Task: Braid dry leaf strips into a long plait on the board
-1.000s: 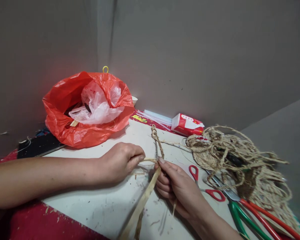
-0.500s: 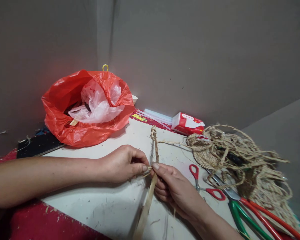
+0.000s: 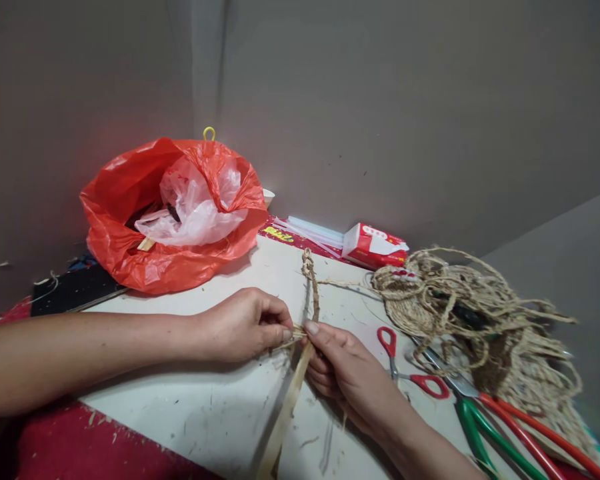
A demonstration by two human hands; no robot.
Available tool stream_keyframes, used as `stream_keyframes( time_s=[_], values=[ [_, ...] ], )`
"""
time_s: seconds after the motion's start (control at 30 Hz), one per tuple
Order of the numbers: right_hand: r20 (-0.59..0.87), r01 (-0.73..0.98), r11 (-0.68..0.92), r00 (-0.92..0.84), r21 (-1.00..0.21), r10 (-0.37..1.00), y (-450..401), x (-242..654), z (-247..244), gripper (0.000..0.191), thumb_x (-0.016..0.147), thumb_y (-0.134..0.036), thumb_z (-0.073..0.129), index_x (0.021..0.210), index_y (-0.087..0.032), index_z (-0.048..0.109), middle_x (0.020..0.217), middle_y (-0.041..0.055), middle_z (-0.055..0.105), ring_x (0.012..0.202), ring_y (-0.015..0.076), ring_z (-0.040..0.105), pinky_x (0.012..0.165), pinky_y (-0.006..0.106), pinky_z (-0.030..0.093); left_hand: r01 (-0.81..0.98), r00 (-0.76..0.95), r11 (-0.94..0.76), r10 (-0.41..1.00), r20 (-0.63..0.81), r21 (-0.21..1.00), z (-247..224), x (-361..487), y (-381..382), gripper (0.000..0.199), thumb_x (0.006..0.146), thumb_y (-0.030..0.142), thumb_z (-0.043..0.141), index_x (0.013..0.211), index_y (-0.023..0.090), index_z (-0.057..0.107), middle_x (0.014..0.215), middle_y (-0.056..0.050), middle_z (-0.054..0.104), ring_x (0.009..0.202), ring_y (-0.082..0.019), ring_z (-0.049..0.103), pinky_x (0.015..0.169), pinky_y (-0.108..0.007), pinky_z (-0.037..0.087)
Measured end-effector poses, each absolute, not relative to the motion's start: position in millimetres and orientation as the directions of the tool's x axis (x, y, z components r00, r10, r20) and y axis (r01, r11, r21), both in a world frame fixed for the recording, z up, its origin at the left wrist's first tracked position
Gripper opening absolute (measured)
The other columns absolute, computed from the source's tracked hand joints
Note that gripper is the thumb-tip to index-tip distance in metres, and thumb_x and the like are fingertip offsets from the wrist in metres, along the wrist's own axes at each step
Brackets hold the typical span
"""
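Note:
A thin stick (image 3: 289,415) runs up from the bottom edge, pale and flat below, brown and bark-like above, with a knotted fibre tip (image 3: 307,261). My right hand (image 3: 347,373) is closed round its middle, thumb pressed on top. From the left, my left hand (image 3: 250,327) pinches several thin straw-coloured strands (image 3: 299,331) that stretch to the right thumb. Part of the stick is hidden behind my right fingers. A twine strand (image 3: 345,283) leads from near the stick's upper part toward a heap of twine (image 3: 450,307).
Red-handled scissors (image 3: 390,353) lie right of my right hand, beside larger shears (image 3: 480,407) with red and green handles. A red plastic bag (image 3: 115,260) stands back left. A tissue pack (image 3: 377,247) and pale plastic strips (image 3: 313,230) lie along the back of the white board (image 3: 180,420).
My left hand has shifted slightly left, and more of the strands shows between my hands. The stick's lower end has swung a little left. My right hand keeps its grip.

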State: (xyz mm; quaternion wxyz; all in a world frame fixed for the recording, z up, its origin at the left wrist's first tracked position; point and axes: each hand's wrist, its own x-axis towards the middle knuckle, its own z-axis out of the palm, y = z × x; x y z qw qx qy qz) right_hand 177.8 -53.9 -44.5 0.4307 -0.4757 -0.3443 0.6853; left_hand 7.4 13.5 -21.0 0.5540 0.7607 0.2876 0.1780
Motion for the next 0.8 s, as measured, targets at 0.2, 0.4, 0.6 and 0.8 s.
stream_keyframes(
  time_s=[0.2,0.4,0.6,0.8],
  values=[
    [-0.349,-0.263,-0.382,-0.165,-0.886,0.923,-52.7,181.5,-46.2,0.040,0.078,-0.048,0.062,0.062,-0.018,0.042,0.045,-0.0107,0.028,0.037,0.0019,0.015,0.036,0.017,0.011,0.244,0.660,-0.476,0.720,0.215,0.845,3.2,-0.5,19.3,0.012,0.080,0.016,0.048,0.072,0.015,0.057,0.071,0.002,0.052,0.071,-0.010,0.047,0.068,-0.021,0.037],
    [-0.334,-0.244,-0.375,-0.196,-0.894,0.922,-54.2,180.2,-47.0,0.039,0.079,-0.050,0.060,0.064,-0.018,0.043,0.046,-0.0104,0.028,0.038,0.0022,0.016,0.036,0.017,0.012,0.117,0.771,-0.138,0.637,-0.002,0.984,-18.6,7.2,7.5,0.010,0.083,0.023,0.048,0.077,0.015,0.052,0.074,0.000,0.055,0.069,-0.010,0.050,0.067,-0.023,0.041],
    [-0.336,-0.229,-0.385,-0.227,-0.894,0.914,-54.4,181.6,-48.7,0.038,0.085,-0.048,0.053,0.068,-0.015,0.051,0.048,-0.0100,0.025,0.039,0.0024,0.014,0.037,0.018,0.010,0.129,0.751,0.094,0.641,-0.158,0.987,-31.0,13.9,6.1,0.013,0.081,0.028,0.052,0.077,0.015,0.050,0.067,-0.001,0.061,0.054,-0.008,0.050,0.056,-0.020,0.039],
    [-0.344,-0.258,-0.397,-0.227,-0.881,0.911,-55.0,181.8,-51.3,0.042,0.084,-0.051,0.053,0.062,-0.017,0.041,0.047,-0.0095,0.027,0.038,0.0026,0.014,0.037,0.018,0.010,0.104,0.734,0.115,0.661,-0.154,0.988,-25.4,13.7,8.3,0.013,0.078,0.022,0.054,0.089,0.016,0.052,0.060,0.003,0.058,0.055,-0.008,0.051,0.057,-0.020,0.040]
  ],
)
